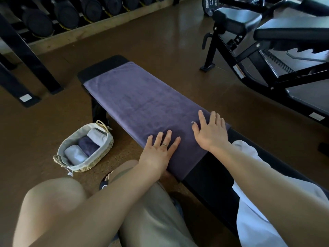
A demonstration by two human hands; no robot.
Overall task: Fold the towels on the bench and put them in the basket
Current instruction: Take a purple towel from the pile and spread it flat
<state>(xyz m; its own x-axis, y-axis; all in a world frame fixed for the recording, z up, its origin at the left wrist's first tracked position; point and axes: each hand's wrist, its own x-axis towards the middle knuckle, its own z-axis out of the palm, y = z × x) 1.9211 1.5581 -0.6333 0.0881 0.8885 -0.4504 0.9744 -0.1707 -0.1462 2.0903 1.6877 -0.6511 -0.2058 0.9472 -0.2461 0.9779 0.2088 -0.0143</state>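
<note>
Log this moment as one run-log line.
stage: smoothing | purple towel flat on bench | left hand, right hand palms down | basket: three rolls

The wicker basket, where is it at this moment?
In the head view the wicker basket stands on the floor, left of the bench, holding three rolled towels, near the left hand.

Flat hands (161, 148) on purple towel (135, 100)
</note>
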